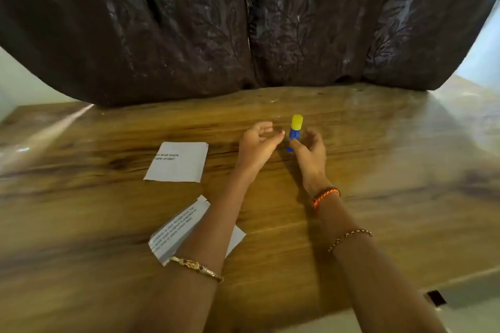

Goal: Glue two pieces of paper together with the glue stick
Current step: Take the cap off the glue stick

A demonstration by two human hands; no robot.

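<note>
Glue stick: blue plastic glue stick [294,134] with a yellow cap, standing upright on the table, capped end up, toward the far middle of the wooden surface.
Right hand: right hand [311,153] is just right of the glue stick, thumb against the lower part of the blue barrel and fingers curled behind it; whether the fingers fully close on the barrel cannot be told, though the thumb clearly touches it.
Left hand: left hand [258,144] is just left of the glue stick, palm turned toward it, fingers relaxed and spread, holding nothing; its thumb tip with a painted nail is close to the barrel, apart from it as far as can be seen.
Far paper: white rectangular piece of printed paper [177,161] lies flat, well left of the glue stick, past the left hand.
Near paper: second white printed piece of paper [178,227] lies nearer the person and left of the glue stick, tilted, partly hidden under the left forearm.
Table: glossy brown wooden table [392,170] with visible grain carries the glue stick and both papers.
Backdrop: dark patterned curtain [243,21] hangs behind the glue stick, its hem meeting the table's far edge.
Wrists: gold bangle [196,267] on the left forearm; orange thread band [326,196] and beaded bracelet [350,238] on the right.
</note>
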